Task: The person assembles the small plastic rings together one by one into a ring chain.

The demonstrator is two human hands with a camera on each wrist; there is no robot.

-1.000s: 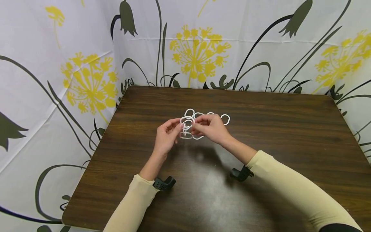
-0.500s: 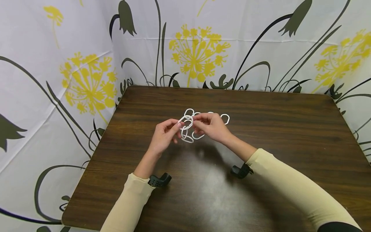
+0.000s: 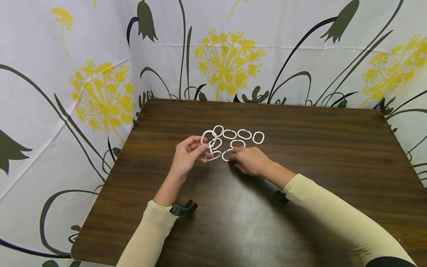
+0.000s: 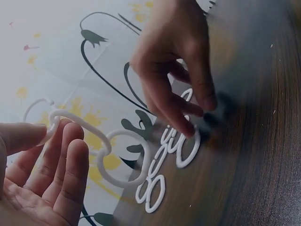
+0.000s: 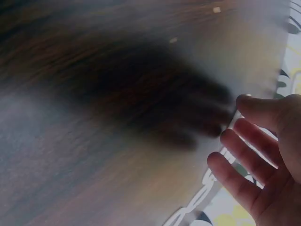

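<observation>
My left hand (image 3: 186, 155) pinches a white oval plastic link (image 3: 202, 137) between thumb and fingers, raised above the table. Other white links hang joined from it as a short chain (image 4: 82, 122), most plainly seen in the left wrist view. To the right, my right hand (image 3: 251, 160) reaches down over a loose white link (image 3: 223, 156) on the table. Its thumb and fingers are apart, with the fingertips at that link's right side. Whether they touch it I cannot tell. Another loose link (image 3: 237, 140) lies just beyond the right fingertips.
Several more white links lie farther back on the dark wooden table (image 3: 317, 148), among them a link (image 3: 263, 138) at the right end. A flower-printed curtain (image 3: 283, 29) hangs behind the table. Dark devices are strapped to the left wrist (image 3: 184, 208) and right wrist (image 3: 281, 197).
My right hand has left the held links and moved down toward the loose link on the table. My left hand has shifted slightly left, still holding the chain.
</observation>
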